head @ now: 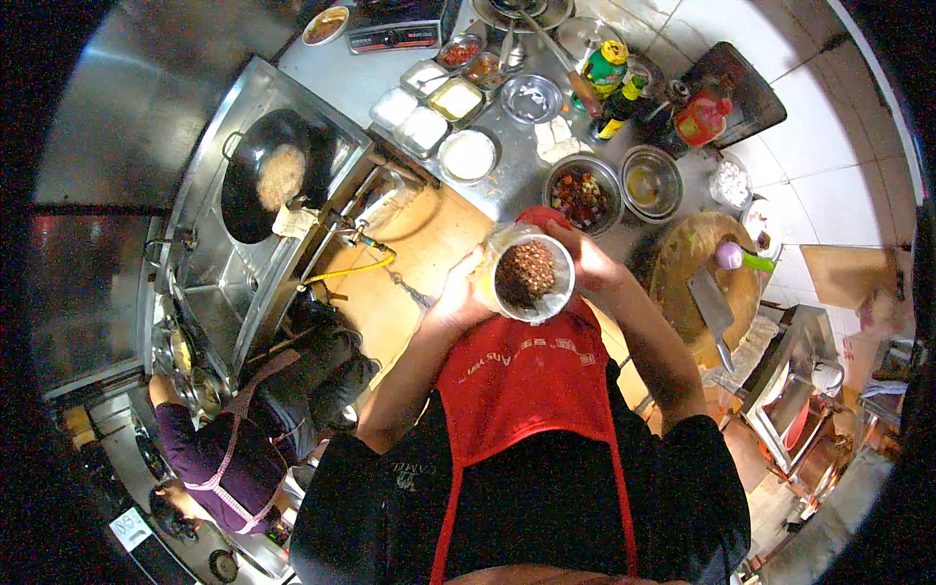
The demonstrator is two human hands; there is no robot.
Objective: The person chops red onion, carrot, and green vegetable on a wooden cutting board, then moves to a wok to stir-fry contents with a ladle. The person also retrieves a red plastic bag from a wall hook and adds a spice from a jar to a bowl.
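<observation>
Just above my red apron [523,395], a tub-like container [559,289] is tipped so its mouth faces me. Coarse reddish-brown flakes or granules [528,267] lie inside it. My left hand [462,292] grips its left side, partly washed out by glare. On the other side, my right hand [589,256] holds the container near the rim. Something red [545,216], possibly a lid, shows by the right fingers. Beyond my hands stands a metal bowl [550,205] of chopped, mixed-colour ingredients, with a second metal bowl [649,212] holding yellowish liquid beside it.
A wok [241,197] with pale food sits on the stove at left. A cleaver [709,307] and an onion [728,256] lie on a round chopping board [669,292]. Seasoning tins [455,100] and bottles [621,106] stand at the back. Another person [227,446] works at lower left.
</observation>
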